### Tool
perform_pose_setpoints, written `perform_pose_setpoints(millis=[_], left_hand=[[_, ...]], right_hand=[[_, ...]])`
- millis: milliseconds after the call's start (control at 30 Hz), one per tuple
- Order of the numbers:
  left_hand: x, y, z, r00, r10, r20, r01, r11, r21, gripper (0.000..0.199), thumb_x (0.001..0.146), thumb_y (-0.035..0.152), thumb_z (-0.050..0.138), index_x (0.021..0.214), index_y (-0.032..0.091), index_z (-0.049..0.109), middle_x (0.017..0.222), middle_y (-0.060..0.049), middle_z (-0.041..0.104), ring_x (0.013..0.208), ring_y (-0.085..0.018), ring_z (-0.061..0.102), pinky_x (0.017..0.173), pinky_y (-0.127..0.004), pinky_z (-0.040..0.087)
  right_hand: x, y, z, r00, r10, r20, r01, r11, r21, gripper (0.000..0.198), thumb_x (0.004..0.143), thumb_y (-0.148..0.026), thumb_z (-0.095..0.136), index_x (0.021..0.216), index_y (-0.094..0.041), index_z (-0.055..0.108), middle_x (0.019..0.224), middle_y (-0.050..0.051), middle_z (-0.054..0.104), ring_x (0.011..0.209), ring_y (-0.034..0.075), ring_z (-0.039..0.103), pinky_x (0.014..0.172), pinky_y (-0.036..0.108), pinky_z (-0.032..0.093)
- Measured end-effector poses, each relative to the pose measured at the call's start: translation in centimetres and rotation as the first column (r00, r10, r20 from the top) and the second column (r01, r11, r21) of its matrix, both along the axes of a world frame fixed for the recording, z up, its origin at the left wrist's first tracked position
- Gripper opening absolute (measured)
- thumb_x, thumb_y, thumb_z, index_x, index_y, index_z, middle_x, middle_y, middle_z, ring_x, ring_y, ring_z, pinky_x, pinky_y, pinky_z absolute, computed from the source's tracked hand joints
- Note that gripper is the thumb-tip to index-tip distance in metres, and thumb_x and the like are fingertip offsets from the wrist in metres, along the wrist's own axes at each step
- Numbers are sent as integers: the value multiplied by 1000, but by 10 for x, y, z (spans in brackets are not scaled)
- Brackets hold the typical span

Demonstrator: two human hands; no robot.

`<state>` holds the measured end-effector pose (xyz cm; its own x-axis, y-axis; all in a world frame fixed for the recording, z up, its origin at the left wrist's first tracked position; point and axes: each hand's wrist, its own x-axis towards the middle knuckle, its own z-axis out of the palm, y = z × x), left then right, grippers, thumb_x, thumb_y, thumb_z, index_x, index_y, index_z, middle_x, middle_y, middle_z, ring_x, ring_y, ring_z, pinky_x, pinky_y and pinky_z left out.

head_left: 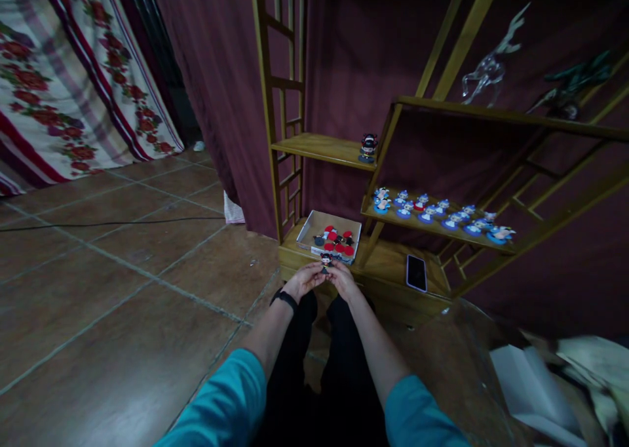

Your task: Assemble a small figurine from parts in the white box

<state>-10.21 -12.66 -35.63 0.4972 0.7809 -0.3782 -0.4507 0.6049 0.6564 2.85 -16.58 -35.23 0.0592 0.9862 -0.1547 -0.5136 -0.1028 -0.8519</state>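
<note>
Between both hands I hold a small figurine (325, 261) with black hair and a dark base, upright above my knees. My left hand (305, 278) grips its left side with closed fingers, and my right hand (341, 278) grips its right side. Just beyond my fingers, a shallow cardboard box (305, 232) holds several more figurines, many showing red round bases. A similar black-haired figurine (367, 148) stands at the right end of the upper left shelf (319, 147).
On the middle right shelf (442, 229) stand several blue and purple figurines (426, 214). A phone (416, 273) lies on the lower board. Higher up are a clear deer-like ornament (486, 73) and a dark ornament (570, 86). White packaging (533, 385) rests on the floor at right.
</note>
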Motion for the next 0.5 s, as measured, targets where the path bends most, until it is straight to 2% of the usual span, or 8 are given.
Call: perform_pose_setpoints(millis=[167, 500], left_hand=[[-1, -2, 2, 999, 7, -35, -6, 1000, 18, 13, 75, 5, 59, 88, 7, 59, 66, -7, 64, 53, -11, 62, 56, -21, 52], [-1, -12, 17, 997, 49, -59, -47, 998, 30, 11, 72, 5, 63, 83, 7, 61, 64, -7, 64, 54, -12, 63, 54, -20, 51]], right_hand=[[0, 1, -4, 1000, 7, -28, -7, 1000, -9, 32, 52, -19, 70, 83, -19, 60, 71, -3, 62, 51, 6, 46, 52, 21, 38], [-3, 0, -3, 1000, -23, -20, 23, 1000, -14, 29, 53, -19, 70, 80, -19, 60, 69, -2, 61, 52, 7, 48, 51, 22, 38]])
